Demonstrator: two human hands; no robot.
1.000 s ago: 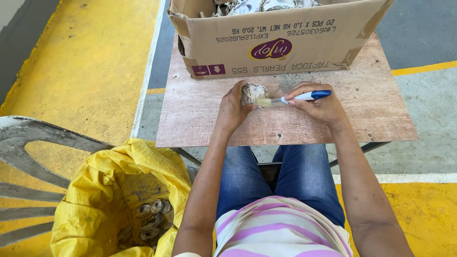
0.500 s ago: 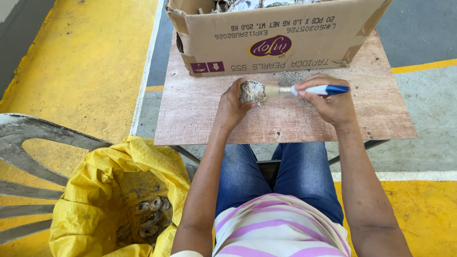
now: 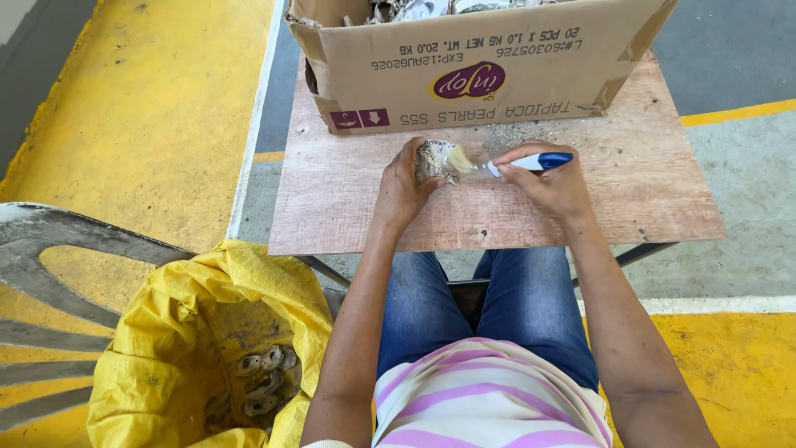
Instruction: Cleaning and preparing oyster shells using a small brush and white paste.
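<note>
Compared with half a second before, the right hand (image 3: 551, 181) is sitting closer to the left one, so the small brush with a blue and white plastic handle (image 3: 516, 164) is now lying with its pale bristles against the rough grey shell-like lump (image 3: 436, 159). This hand is closing its fingers around the brush handle. The left hand (image 3: 404, 184) is gripping the grey lump from the left side, holding it just above the worn plywood table (image 3: 332, 199), near the front of the big brown cardboard box (image 3: 464, 66) that is standing at the far edge. Some pale dust is lying on the table between the box and the hands. At the person's left side, a yellow plastic sack (image 3: 166, 332) is standing open, with several similar grey pieces (image 3: 264, 377) at its bottom. Blue jeans (image 3: 497, 307) are showing under the table edge.
</note>
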